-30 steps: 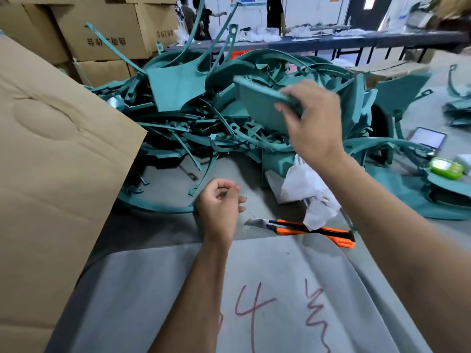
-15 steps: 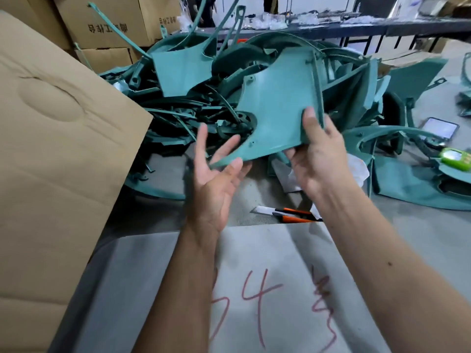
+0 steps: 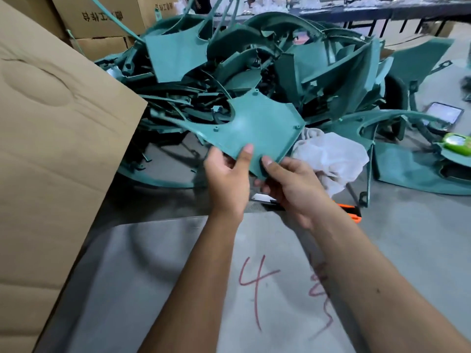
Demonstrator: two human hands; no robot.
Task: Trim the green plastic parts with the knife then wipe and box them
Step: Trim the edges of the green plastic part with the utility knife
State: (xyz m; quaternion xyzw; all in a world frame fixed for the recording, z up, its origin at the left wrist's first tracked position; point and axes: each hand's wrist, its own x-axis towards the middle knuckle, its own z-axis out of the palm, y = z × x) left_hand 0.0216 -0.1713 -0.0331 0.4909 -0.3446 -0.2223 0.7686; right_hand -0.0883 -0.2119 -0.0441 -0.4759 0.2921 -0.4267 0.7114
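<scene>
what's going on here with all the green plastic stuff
A person is holding one flat green plastic part up in front of a big pile of green parts, with the left hand and right hand both pinching its near edge. The orange knife lies on the table under the right hand, untouched, and a white rag sits crumpled beside it. A cardboard box stands open on the left. Trimming of this part has not begun.

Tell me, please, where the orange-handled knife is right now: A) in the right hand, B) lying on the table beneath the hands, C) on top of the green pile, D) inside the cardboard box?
B: the knife lies on the table, partly hidden under the right hand, which, with the left hand, grips the green part.
</scene>
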